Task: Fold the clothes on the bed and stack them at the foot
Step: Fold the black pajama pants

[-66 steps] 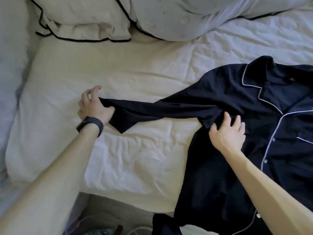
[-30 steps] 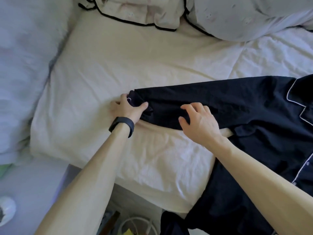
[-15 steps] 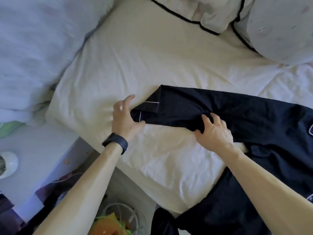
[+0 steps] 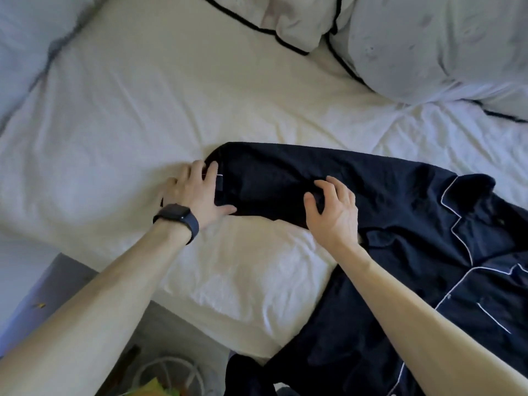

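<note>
- The left grip (image 4: 197,190) lies spread flat on the end of the sleeve (image 4: 271,181). A moment ago it pinched that cuff.
- The right grip (image 4: 334,212) curls its fingers and pinches the sleeve's middle.
- Right of the sleeve, the dark shirt (image 4: 428,252) lies open on the bed (image 4: 143,95).
- The sleeve looks smoother now, so folding it in can come next.

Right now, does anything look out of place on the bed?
The navy shirt hangs partly off the bed at its near edge. The sleeve has its cuff doubled back under the left hand; the right hand pinches it mid-length.
</note>
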### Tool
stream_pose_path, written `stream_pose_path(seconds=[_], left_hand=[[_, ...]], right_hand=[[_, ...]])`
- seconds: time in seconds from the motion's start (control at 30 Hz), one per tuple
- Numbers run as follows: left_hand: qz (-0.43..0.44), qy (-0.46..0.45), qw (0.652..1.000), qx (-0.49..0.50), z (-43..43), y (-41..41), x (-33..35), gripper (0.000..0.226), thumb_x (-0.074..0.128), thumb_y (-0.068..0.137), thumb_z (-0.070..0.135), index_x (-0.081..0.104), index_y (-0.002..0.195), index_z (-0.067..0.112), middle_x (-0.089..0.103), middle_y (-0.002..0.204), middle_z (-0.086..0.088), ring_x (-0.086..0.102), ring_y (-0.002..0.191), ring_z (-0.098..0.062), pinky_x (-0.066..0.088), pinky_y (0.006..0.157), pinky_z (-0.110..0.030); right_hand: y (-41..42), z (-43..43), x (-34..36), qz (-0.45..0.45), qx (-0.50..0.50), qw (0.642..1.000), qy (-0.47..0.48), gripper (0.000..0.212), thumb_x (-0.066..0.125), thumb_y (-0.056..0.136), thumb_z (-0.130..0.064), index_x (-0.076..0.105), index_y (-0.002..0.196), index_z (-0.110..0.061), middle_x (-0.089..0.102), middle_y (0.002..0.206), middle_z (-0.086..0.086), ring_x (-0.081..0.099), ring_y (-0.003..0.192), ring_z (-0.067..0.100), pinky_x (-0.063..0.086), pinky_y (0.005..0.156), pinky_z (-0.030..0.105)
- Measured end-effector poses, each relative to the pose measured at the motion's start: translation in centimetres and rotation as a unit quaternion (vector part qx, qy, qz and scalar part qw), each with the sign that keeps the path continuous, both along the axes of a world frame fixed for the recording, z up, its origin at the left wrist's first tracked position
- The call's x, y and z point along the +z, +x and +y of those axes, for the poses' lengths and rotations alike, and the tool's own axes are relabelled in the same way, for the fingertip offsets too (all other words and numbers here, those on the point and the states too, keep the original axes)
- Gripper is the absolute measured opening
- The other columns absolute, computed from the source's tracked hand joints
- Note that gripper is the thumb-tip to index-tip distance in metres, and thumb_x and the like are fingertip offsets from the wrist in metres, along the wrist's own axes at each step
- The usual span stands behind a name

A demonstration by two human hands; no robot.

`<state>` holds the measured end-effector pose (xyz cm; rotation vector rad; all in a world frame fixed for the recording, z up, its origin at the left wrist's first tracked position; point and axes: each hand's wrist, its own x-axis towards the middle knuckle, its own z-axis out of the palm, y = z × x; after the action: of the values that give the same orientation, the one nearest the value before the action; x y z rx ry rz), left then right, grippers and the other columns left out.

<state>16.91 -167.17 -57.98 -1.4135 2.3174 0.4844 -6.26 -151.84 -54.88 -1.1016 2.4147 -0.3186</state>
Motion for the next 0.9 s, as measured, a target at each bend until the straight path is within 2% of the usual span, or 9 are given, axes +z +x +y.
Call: stream_pose_path(seconds=[0.1, 0.17, 0.3, 0.4, 0.47, 0.6, 0.7, 0.83, 0.9], left_hand=[[0.057, -0.035, 0.997, 0.038, -0.5, -0.3, 0.6, 0.05, 0.058, 0.096, 0.041, 0.049, 0.141, 0.022, 0.053, 0.135, -0.006, 0.052, 0.117, -0.034, 0.047, 0.08, -0.044], [0.103, -0.03, 0.991, 0.078, -2.3, -0.3, 1.3, 0.031, 0.049, 0.102, 0.031, 0.059, 0.129, 0.022, 0.064, 0.121, -0.01, 0.059, 0.107, -0.038, 0.045, 0.072, -0.039], [0.285, -0.012, 0.923, 0.258, -7.0, -0.4, 4.9, 0.029, 0.047, 0.105, 0.028, 0.06, 0.123, 0.009, 0.066, 0.114, -0.011, 0.06, 0.104, -0.028, 0.036, 0.077, -0.023], [0.349, -0.076, 0.899, 0.253, -10.3, -0.4, 7.5, 0.032, 0.045, 0.105, 0.035, 0.058, 0.121, 0.011, 0.06, 0.108, 0.0, 0.053, 0.094, -0.01, 0.035, 0.076, -0.017], [0.347, -0.1, 0.909, 0.21, -11.9, -0.6, 8.1, 0.034, 0.044, 0.102, 0.043, 0.058, 0.117, 0.016, 0.061, 0.106, 0.002, 0.052, 0.09, -0.007, 0.037, 0.078, -0.023], [0.288, -0.108, 0.933, 0.187, -14.9, -1.5, 6.2, 0.034, 0.046, 0.102, 0.039, 0.061, 0.118, 0.013, 0.067, 0.115, -0.015, 0.06, 0.106, -0.034, 0.04, 0.083, -0.034], [0.218, -0.089, 0.956, 0.173, -15.3, -2.5, 4.1, 0.03, 0.048, 0.102, 0.031, 0.062, 0.124, 0.016, 0.066, 0.12, -0.019, 0.058, 0.112, -0.042, 0.044, 0.091, -0.04], [0.124, -0.15, 0.968, 0.158, -13.0, -4.0, 2.2, 0.043, 0.051, 0.098, 0.024, 0.047, 0.141, 0.02, 0.052, 0.138, -0.023, 0.047, 0.125, -0.045, 0.041, 0.098, -0.053], [0.093, -0.218, 0.97, 0.06, -9.8, -5.6, 2.1, 0.059, 0.053, 0.093, 0.028, 0.035, 0.149, 0.022, 0.036, 0.152, -0.018, 0.036, 0.136, -0.041, 0.031, 0.106, -0.057]], right_hand=[[-1.0, -0.4, -0.7, 0.033, -0.03, 0.999, -0.015, 0.045, 0.054, 0.102, -0.039, 0.056, 0.141, -0.016, 0.042, 0.157, 0.007, 0.032, 0.148, 0.027, 0.027, 0.119, 0.046], [-1.5, -0.7, -1.2, 0.041, -0.063, 0.997, -0.014, 0.047, 0.052, 0.103, -0.041, 0.054, 0.143, -0.016, 0.039, 0.16, 0.008, 0.027, 0.151, 0.026, 0.021, 0.121, 0.045], [-2.3, -0.8, -1.8, 0.044, -0.122, 0.991, -0.023, 0.053, 0.048, 0.104, -0.044, 0.046, 0.15, -0.018, 0.027, 0.166, 0.01, 0.016, 0.155, 0.028, 0.015, 0.123, 0.05], [-2.5, -0.5, -1.9, 0.053, -0.158, 0.985, -0.038, 0.056, 0.045, 0.104, -0.045, 0.039, 0.155, -0.023, 0.017, 0.169, 0.01, 0.008, 0.157, 0.029, 0.011, 0.122, 0.056], [-2.8, -0.3, -2.0, 0.062, -0.18, 0.981, -0.04, 0.059, 0.041, 0.103, -0.049, 0.032, 0.158, -0.028, 0.011, 0.17, 0.008, 0.004, 0.157, 0.027, 0.009, 0.122, 0.057], [-3.1, 0.4, -2.8, 0.049, -0.173, 0.984, 0.01, 0.067, 0.035, 0.103, -0.057, 0.014, 0.163, -0.035, 0.003, 0.172, 0.003, -0.004, 0.157, 0.023, 0.003, 0.122, 0.059], [-3.0, 1.6, -3.5, 0.033, -0.148, 0.988, 0.042, 0.068, 0.031, 0.104, -0.059, 0.01, 0.163, -0.034, 0.0, 0.172, 0.002, -0.007, 0.158, 0.023, 0.0, 0.124, 0.059], [-3.7, 2.5, -3.2, 0.004, -0.12, 0.993, 0.023, 0.065, 0.032, 0.106, -0.054, 0.016, 0.163, -0.028, 0.003, 0.172, 0.002, -0.005, 0.158, 0.019, 0.0, 0.126, 0.055], [-3.9, 2.9, -2.4, -0.013, -0.132, 0.99, -0.039, 0.059, 0.04, 0.107, -0.044, 0.03, 0.16, -0.02, 0.014, 0.171, 0.003, 0.004, 0.158, 0.018, 0.009, 0.126, 0.053]])
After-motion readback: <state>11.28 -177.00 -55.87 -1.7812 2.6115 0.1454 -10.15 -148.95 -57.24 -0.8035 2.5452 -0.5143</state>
